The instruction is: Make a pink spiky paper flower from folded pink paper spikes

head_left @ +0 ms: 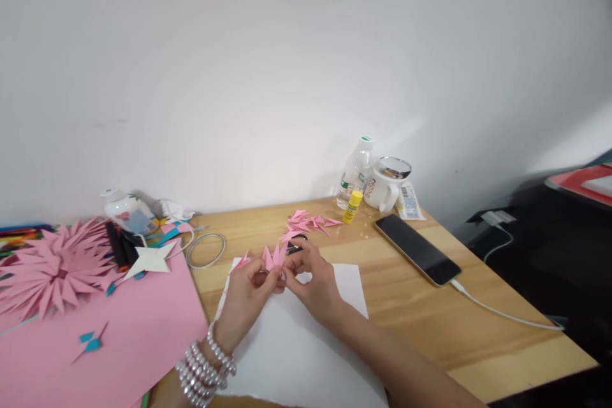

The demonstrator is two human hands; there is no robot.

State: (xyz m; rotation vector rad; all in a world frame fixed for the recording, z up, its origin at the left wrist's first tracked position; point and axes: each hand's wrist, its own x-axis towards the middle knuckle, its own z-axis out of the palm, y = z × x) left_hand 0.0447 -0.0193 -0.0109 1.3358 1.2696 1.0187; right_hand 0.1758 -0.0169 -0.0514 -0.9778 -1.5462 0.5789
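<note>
Over a white sheet of paper [296,344], both my hands meet at a piece of folded pink paper [274,257] with several pointed tips standing up. My left hand [251,290], with pearl bracelets on its wrist, pinches the piece from the left side. From the right, my right hand [313,277] pinches the same piece between thumb and fingers. The fingers hide its lower part. Just behind the hands lie scissors [297,243], partly covered. Beyond them is a small pile of folded pink paper points [306,222].
A yellow glue stick [352,207], a clear bottle [354,172] and a white mug [386,185] stand near the wall. A phone [417,250] with a white cable lies right. Pink paper flowers [60,268], a white paper star [150,259] and pink sheets [143,331] fill the left.
</note>
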